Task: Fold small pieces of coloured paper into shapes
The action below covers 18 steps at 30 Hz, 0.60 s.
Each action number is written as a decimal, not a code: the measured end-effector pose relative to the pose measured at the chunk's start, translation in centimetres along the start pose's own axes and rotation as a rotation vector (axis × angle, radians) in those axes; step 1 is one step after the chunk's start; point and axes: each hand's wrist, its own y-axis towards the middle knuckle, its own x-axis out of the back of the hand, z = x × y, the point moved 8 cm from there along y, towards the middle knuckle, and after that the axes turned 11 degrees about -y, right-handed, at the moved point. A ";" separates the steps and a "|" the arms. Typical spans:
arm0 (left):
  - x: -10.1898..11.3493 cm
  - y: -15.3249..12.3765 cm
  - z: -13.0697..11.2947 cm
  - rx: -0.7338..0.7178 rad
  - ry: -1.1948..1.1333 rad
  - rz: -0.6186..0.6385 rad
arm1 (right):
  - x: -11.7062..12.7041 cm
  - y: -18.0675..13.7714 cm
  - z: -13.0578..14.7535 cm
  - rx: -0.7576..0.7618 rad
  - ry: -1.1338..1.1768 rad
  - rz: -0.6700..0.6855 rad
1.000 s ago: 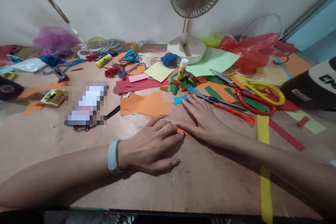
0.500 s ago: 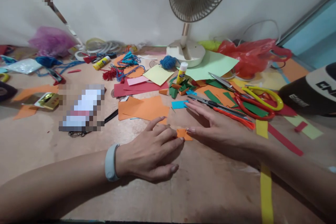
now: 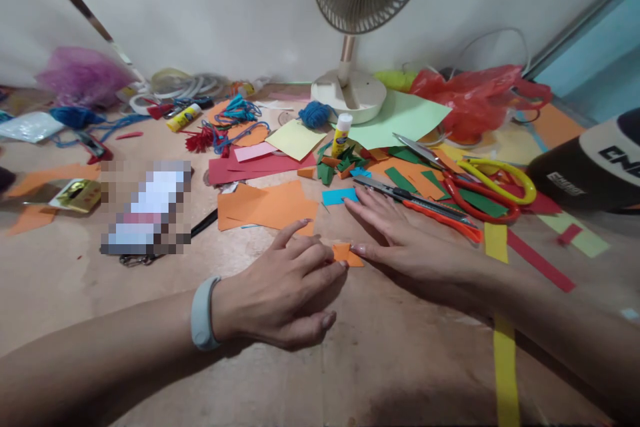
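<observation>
A small folded piece of orange paper (image 3: 349,256) lies flat on the table between my two hands. My left hand (image 3: 285,293), with a pale band on its wrist, presses its fingertips on the paper's left side; its index finger is raised and its thumb stands apart. My right hand (image 3: 393,227) touches the paper's right edge with the thumb. Its other fingers stretch forward, beside a small blue paper piece (image 3: 339,197) and an orange-handled utility knife (image 3: 425,203). Part of the orange paper is hidden under the fingers.
Orange sheets (image 3: 265,207) lie ahead of my left hand. Red and yellow scissors (image 3: 480,190), a glue stick (image 3: 341,135) and folded green pieces (image 3: 330,167) lie beyond the right. A phone (image 3: 150,207) is at left, a fan (image 3: 350,93) behind, a dark tumbler (image 3: 585,167) at right.
The whole view has shifted slightly, so things sit a little further left and higher. Both hands keep nearly the same pose on the orange paper.
</observation>
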 end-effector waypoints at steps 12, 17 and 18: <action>0.2 -0.1 -0.1 -0.016 0.007 -0.035 | -0.9 0.7 0.1 0.049 -0.010 -0.038; 0.2 -0.1 -0.1 -0.023 0.011 -0.032 | -1.6 0.9 0.5 0.016 -0.113 -0.124; 0.2 -0.1 -0.1 -0.023 0.009 -0.028 | -1.7 0.9 0.6 0.018 -0.148 -0.165</action>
